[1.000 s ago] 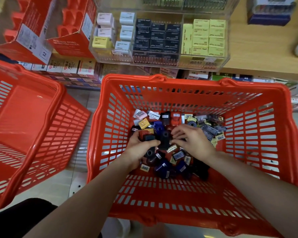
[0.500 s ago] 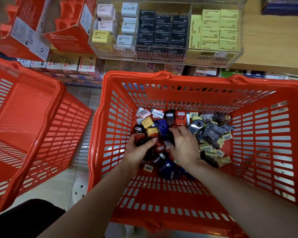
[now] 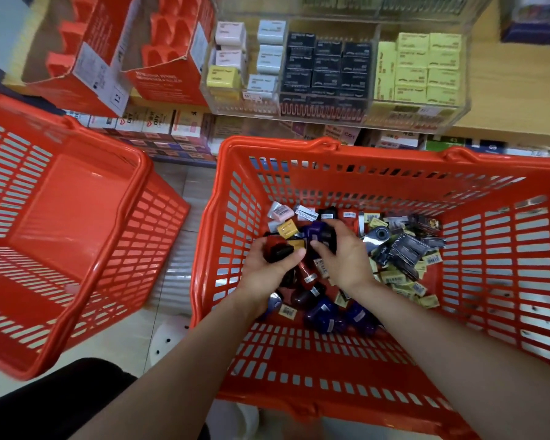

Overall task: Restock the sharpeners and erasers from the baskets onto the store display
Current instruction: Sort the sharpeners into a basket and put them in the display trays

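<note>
- Compared with a second ago, both hands have moved toward the far side of the pile inside the right-hand basket [image 3: 331,147], and the view has swung so that basket now sits further right in frame.
- The left hand [image 3: 267,268] has closed its fingers and thumb round a small black sharpener [image 3: 278,252], with a red piece tucked against it; a second ago it was only rummaging low in the pile.
- The right hand [image 3: 343,255] is curled over a dark purple sharpener [image 3: 318,233] just beside the left hand; its grip looks like a pinch, though the fingertips are partly hidden.
- Loose sharpeners and wrapped erasers [image 3: 404,249] lie heaped on that basket's floor, mostly right of the hands.
- The clear display case [image 3: 458,100], beyond the basket's far rim, holds rows of boxed erasers; nothing has reached it yet.
- The second basket [image 3: 140,173], left of the first, shows only bare floor.
- Judgement: gathering a handful is under way; carrying it up to the display comes next.
</note>
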